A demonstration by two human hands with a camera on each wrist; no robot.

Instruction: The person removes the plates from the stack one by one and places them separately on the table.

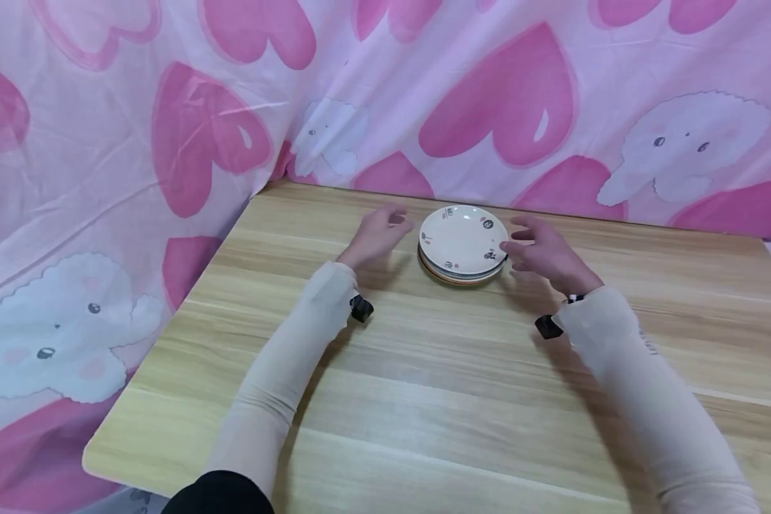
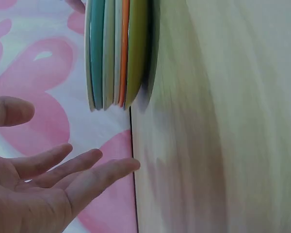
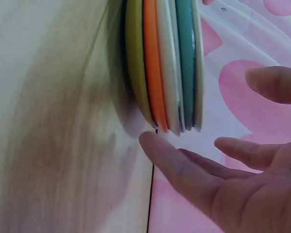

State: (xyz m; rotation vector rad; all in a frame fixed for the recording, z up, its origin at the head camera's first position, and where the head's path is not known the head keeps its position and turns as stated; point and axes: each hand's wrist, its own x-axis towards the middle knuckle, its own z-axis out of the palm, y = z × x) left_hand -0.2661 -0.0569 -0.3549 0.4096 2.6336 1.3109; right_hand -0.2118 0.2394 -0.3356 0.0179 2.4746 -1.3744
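A stack of plates (image 1: 464, 241) sits toward the back of the wooden table. Its top plate is white with small dark and red prints around the rim. From the side, the left wrist view shows stacked edges in cream, teal (image 2: 97, 58), white, orange and olive yellow (image 2: 137, 58). To the left of the stack is my left hand (image 1: 377, 234), fingers spread and relaxed, a gap between them and the plates. On the other side, my right hand (image 1: 542, 253) has its loosely bent fingers close to the rim. In the right wrist view its fingers (image 3: 184, 167) appear just short of the edges.
The wooden table (image 1: 424, 407) runs forward from the stack, with a rounded corner at the near left. Pink curtain cloth (image 1: 373, 86) with hearts and white cartoon animals hangs directly behind the table and along its left side. Small black cameras are worn on both wrists.
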